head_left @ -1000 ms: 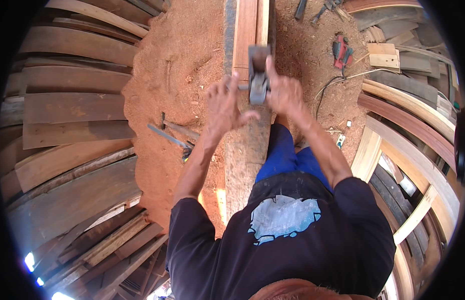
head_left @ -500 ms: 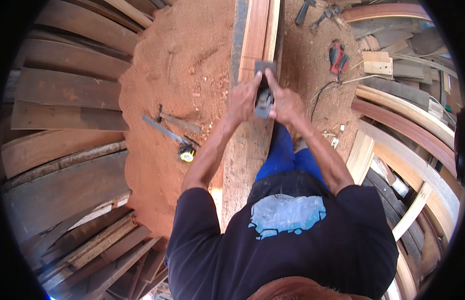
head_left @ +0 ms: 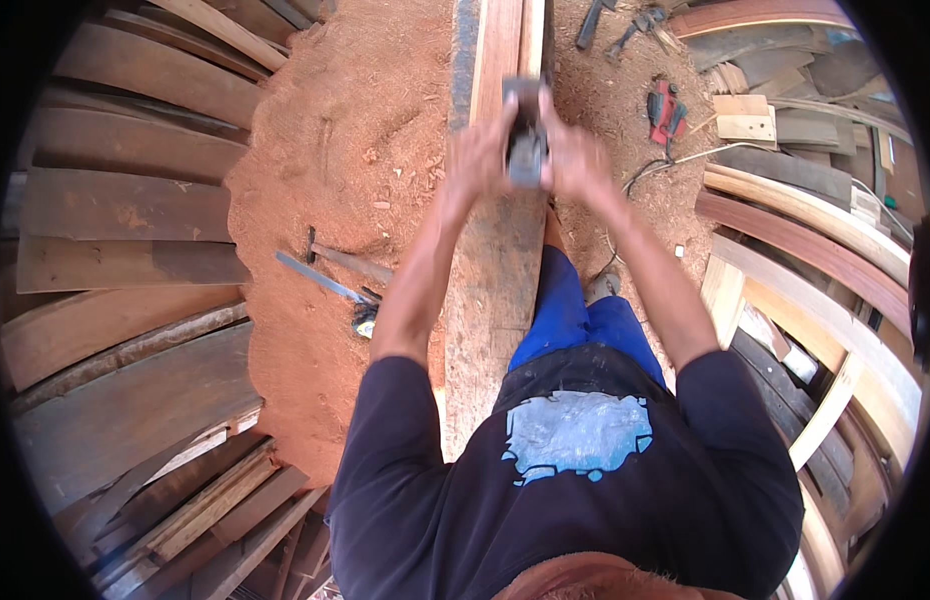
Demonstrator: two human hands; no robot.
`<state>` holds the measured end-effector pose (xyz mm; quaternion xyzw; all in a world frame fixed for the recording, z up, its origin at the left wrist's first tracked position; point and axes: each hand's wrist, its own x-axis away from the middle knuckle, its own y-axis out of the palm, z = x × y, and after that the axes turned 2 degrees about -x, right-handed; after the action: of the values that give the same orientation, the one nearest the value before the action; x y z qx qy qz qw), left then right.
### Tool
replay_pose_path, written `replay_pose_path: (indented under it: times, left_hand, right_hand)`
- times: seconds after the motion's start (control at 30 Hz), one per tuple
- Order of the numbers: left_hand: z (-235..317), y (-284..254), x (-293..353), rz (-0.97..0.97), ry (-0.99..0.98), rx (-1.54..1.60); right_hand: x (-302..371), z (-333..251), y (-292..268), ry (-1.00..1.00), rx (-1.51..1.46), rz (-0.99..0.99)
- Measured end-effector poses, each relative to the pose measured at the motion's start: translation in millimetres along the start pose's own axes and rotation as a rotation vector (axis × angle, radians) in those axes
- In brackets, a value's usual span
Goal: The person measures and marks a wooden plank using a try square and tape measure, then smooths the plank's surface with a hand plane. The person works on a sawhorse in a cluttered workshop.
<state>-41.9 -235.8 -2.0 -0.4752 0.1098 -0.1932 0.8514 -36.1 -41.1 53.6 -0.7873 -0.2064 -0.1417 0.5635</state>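
A dark hand plane sits on a reddish wooden board, which lies lengthwise on a long worn bench plank. My left hand grips the plane's left side, its index finger stretched forward along the body. On the opposite side my right hand holds the plane likewise, slightly smeared by motion. The plane covers the board's near end. A paler strip of wood runs along the board's right edge.
Sawdust covers the ground. To the left lie a hammer, a handsaw and a yellow-black tape measure. A red power tool with a cord rests at the right. Stacked planks line both sides.
Both hands have pushed the hand plane forward along the board, away from my body. My arms are stretched out further, and the view has shifted a little.
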Motion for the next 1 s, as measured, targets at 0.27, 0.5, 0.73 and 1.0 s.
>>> replay_pose_path:
  times: [0.27,0.5,0.73,1.0]
  left_hand:
    - [1,6,2,-0.068,0.014,-0.043]
    - [-17,-26,-173,-0.109,-0.049,-0.018]
    - [20,0,64,-0.073,0.041,0.051]
    - [-28,-27,-250,0.202,0.173,0.174]
  right_hand:
    - [-3,11,9,-0.068,-0.233,0.029]
    - [-143,51,-85,0.08,-0.015,-0.029]
    - [44,-1,25,-0.031,-0.116,-0.176]
    - [-219,100,-94,-0.307,0.073,0.397]
